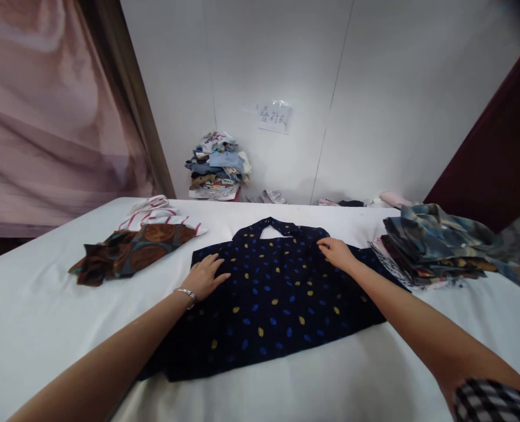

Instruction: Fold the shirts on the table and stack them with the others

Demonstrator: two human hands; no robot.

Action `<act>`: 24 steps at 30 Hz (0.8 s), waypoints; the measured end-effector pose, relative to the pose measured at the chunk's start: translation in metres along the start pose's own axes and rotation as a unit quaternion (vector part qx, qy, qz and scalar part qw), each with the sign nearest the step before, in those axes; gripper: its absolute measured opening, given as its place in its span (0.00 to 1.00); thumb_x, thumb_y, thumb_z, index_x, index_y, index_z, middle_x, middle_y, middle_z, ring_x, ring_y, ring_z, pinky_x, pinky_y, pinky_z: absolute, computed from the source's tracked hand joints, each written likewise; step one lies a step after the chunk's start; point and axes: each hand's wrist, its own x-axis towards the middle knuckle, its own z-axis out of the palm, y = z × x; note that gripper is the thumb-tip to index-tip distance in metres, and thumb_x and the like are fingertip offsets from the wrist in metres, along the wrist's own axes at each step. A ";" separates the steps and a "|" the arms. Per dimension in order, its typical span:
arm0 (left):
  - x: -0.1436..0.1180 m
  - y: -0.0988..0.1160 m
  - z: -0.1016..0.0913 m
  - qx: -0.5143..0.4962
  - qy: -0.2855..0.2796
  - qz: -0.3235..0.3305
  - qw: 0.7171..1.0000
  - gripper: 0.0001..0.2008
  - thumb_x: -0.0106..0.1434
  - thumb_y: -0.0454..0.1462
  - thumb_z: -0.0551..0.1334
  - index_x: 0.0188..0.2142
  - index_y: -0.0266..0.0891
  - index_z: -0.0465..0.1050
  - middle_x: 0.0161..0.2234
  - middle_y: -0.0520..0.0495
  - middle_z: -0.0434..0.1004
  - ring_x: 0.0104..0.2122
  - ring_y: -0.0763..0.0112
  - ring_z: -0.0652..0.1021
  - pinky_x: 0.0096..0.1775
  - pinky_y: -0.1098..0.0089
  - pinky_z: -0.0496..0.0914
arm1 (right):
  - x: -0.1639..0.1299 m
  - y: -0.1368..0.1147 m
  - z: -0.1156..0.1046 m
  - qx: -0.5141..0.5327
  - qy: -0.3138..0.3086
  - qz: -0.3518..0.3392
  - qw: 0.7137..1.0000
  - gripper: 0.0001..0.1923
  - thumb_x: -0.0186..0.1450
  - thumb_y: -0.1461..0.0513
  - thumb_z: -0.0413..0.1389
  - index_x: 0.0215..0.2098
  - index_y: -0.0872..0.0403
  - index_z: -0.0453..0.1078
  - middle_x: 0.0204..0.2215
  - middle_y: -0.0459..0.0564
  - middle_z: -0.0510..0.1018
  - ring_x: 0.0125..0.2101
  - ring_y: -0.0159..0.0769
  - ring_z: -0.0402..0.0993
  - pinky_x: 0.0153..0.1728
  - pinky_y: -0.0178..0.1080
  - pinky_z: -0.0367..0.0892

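Observation:
A dark navy shirt (281,293) with blue and yellow leaf shapes lies spread on the white-covered table, its collar pointing away from me. My left hand (207,275), with a silver bracelet at the wrist, rests on the shirt's left shoulder, fingers stretched out and apart. Near the collar's right side, my right hand (336,253) has its fingers closed on the shirt fabric. The lower left part of the shirt is partly hidden behind my left forearm, and the right sleeve passes under my right arm.
Brown patterned garments (143,252) lie at the left, with a white and red one (156,214) behind. A stack of folded shirts (439,240) sits at the right. Beyond the table rises a tall clothes pile (220,164) by the wall, under a paper sign (274,117).

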 end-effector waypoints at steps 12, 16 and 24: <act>0.018 -0.011 0.031 0.022 -0.021 -0.121 0.992 0.39 0.63 0.58 0.44 0.66 0.38 0.52 0.69 0.40 0.46 0.68 0.52 0.47 0.64 0.47 0.46 | 0.183 -0.086 0.081 -0.051 -0.107 0.078 0.990 0.23 0.63 0.55 0.55 0.54 0.56 0.69 0.55 0.62 0.73 0.55 0.48 0.67 0.53 0.46 0.60; 0.017 -0.011 0.033 0.020 -0.014 -0.120 0.992 0.39 0.63 0.58 0.44 0.66 0.38 0.53 0.69 0.40 0.46 0.68 0.52 0.48 0.64 0.46 0.45 | 0.183 -0.091 0.114 -0.010 -0.081 0.116 0.990 0.15 0.61 0.61 0.57 0.45 0.59 0.73 0.49 0.66 0.76 0.53 0.51 0.69 0.53 0.50 0.60; 0.019 -0.010 0.034 0.010 -0.005 -0.117 0.993 0.39 0.63 0.57 0.44 0.66 0.37 0.54 0.69 0.40 0.47 0.68 0.51 0.48 0.64 0.46 0.45 | 0.212 -0.072 0.046 0.231 0.119 0.165 0.951 0.18 0.65 0.61 0.44 0.47 0.57 0.70 0.34 0.51 0.79 0.38 0.37 0.75 0.37 0.34 0.68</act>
